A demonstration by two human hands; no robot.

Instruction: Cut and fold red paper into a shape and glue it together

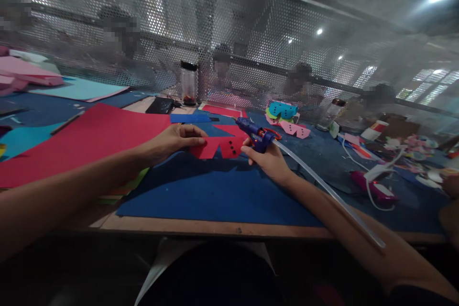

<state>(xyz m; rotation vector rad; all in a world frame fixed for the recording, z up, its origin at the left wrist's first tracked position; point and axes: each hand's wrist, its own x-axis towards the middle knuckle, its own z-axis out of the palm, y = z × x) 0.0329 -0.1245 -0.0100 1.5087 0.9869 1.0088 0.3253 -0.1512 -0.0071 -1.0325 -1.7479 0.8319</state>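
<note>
My left hand point(179, 141) pinches the left end of a red cut-paper strip point(204, 148) with a notch in its lower edge and black dots on its right part. In my right hand point(265, 155) is a blue glue gun point(253, 129), its nozzle pointing up and left. A long clear glue stick point(322, 184) sticks out of its back, above my forearm. The right fingertips are at the strip's right end. Behind the strip lies another piece of red paper point(227, 129).
Large red sheets point(107, 129) lie at left. Farther back are a phone point(160, 105) and a lidded jar point(189, 83). Blue and pink dotted paper pieces point(283, 110) stand behind the gun. At right are a magenta device with a white cord point(373, 186) and paper scraps. A perforated metal screen point(247, 57) borders the table.
</note>
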